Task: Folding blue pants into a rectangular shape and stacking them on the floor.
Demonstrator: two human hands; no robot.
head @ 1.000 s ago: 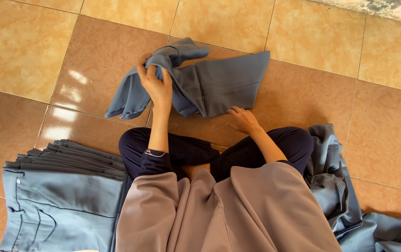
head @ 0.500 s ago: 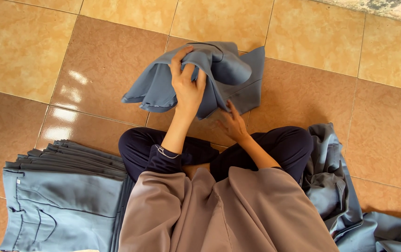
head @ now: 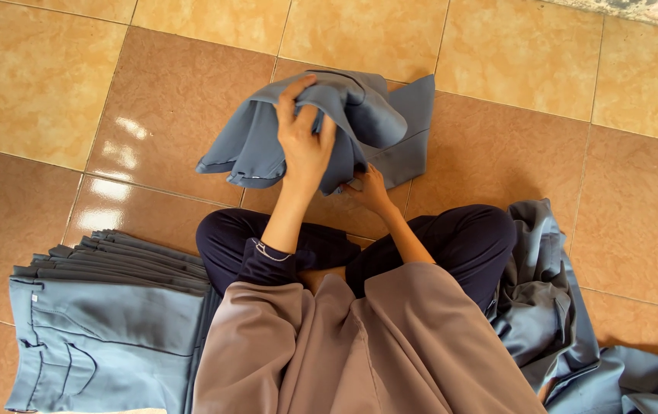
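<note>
The left hand (head: pixel 303 146) is closed on a grey-blue garment (head: pixel 359 126). Its fingers (head: pixel 287 103) curl over the top fold and pinch the cloth tight. The right hand (head: pixel 367 188) is just under the garment's near edge. Its fingers are tucked into the cloth, so it holds the garment too, but how tight I cannot tell because the cloth hides most of them.

The garment is bunched up and partly folded. One part hangs down on the left side of the left hand, and a flat part lies on the tiled floor (head: pixel 513 84) on the other side. The garment is right in front of the person's crossed legs (head: pixel 451 241), which are in dark blue trousers.

Closer to the camera than the garment, a brown-grey skirt (head: pixel 359 353) covers the lap. To the left of the garment and nearer the person, beside the left knee, sits a neat stack of folded grey-blue trousers (head: pixel 106 322). To the right of the garment, beside the right knee, lies a loose heap of grey-blue cloth (head: pixel 566 330) on the floor.
</note>
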